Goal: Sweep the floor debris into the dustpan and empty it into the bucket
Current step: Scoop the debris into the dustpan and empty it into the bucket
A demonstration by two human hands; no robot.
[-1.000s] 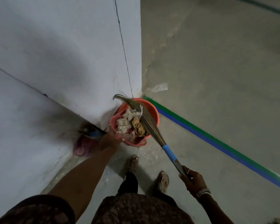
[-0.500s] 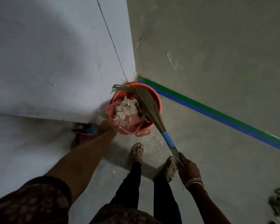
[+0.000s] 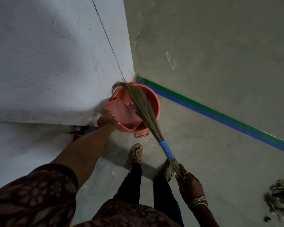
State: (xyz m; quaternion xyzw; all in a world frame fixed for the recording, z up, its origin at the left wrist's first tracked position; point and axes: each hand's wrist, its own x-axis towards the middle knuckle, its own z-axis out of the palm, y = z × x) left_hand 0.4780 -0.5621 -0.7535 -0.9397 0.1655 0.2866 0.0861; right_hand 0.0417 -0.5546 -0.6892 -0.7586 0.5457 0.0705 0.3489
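Over bucket (image 3: 152, 99): your left hand (image 3: 107, 119) grips tilted dustpan (image 3: 121, 112), right hand (image 3: 189, 182) grips broom (image 3: 152, 126); brush it clean, hold lip inside rim.

The orange bucket (image 3: 152, 99) and pink dustpan (image 3: 121, 112) look like smooth moulded plastic, the broom (image 3: 143, 105) is a bundle of dry straw-like fibres bound with blue tape (image 3: 166, 149), the left wall (image 3: 47, 63) is rough matt plaster, and the floor (image 3: 220, 46) is dull concrete.
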